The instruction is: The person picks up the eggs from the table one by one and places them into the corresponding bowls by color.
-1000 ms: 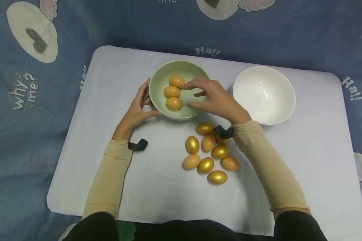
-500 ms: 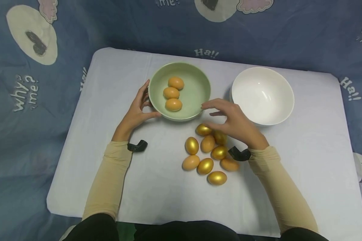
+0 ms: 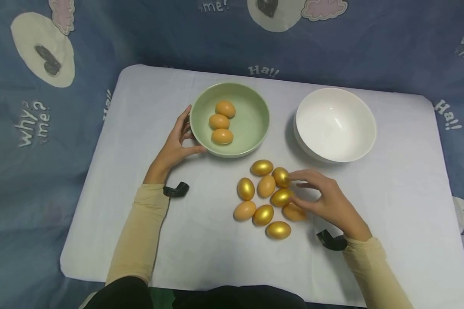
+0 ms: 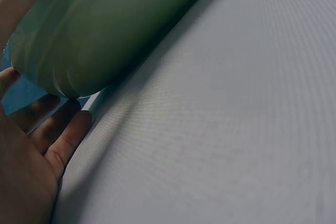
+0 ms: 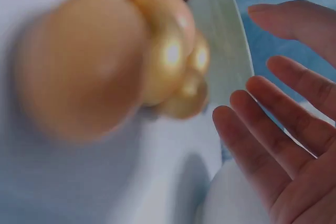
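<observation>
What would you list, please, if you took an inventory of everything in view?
Green bowl: 1, pale green, back of table
White bowl: 1, white, right of the green bowl
Gold eggs: 6, metallic gold, clustered on the table
Loose brown eggs: 3, light brown, same cluster
Bowled brown eggs: 3, light brown, inside the green bowl
Table: 1, white, under the bowls
Printed cloth: count unclear, blue, around the table
Wrist devices: 2, black, one per wrist
Sleeves: 2, tan, forearms
Left hand: 1, bare, touching the green bowl
Right hand: 1, bare, beside the egg cluster

Two bowls [image 3: 251, 118], twelve eggs [image 3: 222, 136] (six golden)
</observation>
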Action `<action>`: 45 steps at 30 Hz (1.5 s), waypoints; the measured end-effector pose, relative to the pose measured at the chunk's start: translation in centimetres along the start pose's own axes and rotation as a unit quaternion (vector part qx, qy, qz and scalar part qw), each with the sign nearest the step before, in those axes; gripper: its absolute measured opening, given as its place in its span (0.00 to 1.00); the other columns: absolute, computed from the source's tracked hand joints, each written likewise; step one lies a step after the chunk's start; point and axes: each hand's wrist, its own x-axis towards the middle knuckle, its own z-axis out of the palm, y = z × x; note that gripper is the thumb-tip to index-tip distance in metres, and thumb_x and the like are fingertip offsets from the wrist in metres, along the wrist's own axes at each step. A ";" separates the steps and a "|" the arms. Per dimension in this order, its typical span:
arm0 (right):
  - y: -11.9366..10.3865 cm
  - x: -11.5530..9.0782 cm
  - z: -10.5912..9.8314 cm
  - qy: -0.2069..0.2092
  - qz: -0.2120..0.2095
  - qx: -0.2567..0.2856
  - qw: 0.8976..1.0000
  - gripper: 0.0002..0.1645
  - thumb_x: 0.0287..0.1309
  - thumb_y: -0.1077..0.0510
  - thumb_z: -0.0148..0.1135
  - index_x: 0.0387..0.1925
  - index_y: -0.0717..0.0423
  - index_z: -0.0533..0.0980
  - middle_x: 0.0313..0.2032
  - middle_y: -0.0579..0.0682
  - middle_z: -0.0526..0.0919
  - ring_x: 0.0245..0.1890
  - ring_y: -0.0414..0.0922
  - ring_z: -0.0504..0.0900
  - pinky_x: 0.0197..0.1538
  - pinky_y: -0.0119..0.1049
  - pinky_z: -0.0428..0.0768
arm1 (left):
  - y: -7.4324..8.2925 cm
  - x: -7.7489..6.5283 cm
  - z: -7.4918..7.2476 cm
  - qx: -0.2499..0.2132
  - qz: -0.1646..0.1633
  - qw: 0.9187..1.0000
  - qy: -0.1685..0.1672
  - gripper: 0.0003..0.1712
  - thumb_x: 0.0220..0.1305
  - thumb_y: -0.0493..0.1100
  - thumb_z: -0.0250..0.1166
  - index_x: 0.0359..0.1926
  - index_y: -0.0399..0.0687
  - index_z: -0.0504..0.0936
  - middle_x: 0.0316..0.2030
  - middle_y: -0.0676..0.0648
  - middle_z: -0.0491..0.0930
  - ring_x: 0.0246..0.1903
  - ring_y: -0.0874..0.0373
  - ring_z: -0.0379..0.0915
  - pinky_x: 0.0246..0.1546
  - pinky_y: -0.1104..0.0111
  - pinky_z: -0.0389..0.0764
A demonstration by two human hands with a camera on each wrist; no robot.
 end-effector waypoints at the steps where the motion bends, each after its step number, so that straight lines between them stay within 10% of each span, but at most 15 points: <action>1: 0.2 -0.8 0.1 0.009 0.003 -0.007 1.000 0.34 0.45 0.70 0.81 0.57 0.58 0.81 0.56 0.53 0.85 0.59 0.41 0.82 0.57 0.36 0.87 | -0.4 0.1 -0.2 0.002 0.001 1.000 0.001 0.75 0.45 0.38 0.86 0.84 0.53 0.43 0.80 0.43 0.55 0.73 0.49 0.63 0.58 0.74 0.77; 13: 2.6 -5.3 4.6 0.011 0.028 -0.031 0.999 0.34 0.45 0.67 0.82 0.57 0.50 0.82 0.56 0.45 0.86 0.55 0.40 0.85 0.57 0.25 0.83 | -3.3 -1.7 -1.2 0.021 -0.003 1.000 0.012 0.72 0.49 0.33 0.82 0.84 0.64 0.43 0.80 0.45 0.56 0.73 0.49 0.62 0.60 0.78 0.77; 23: 3.7 -5.4 6.2 0.029 0.024 -0.062 0.997 0.32 0.43 0.63 0.84 0.54 0.46 0.83 0.52 0.44 0.88 0.55 0.42 0.85 0.65 0.15 0.71 | -4.6 -1.5 -1.3 0.039 0.010 0.999 0.014 0.71 0.51 0.32 0.81 0.84 0.65 0.43 0.81 0.46 0.54 0.76 0.42 0.57 0.61 0.79 0.76; 45: 5.6 -4.2 7.2 0.057 0.026 -0.076 0.995 0.34 0.42 0.63 0.84 0.54 0.44 0.83 0.52 0.37 0.87 0.53 0.37 0.85 0.60 0.20 0.78 | -5.2 -0.4 -2.3 0.051 0.021 0.998 0.018 0.71 0.52 0.32 0.80 0.84 0.64 0.43 0.82 0.46 0.53 0.76 0.40 0.58 0.61 0.80 0.75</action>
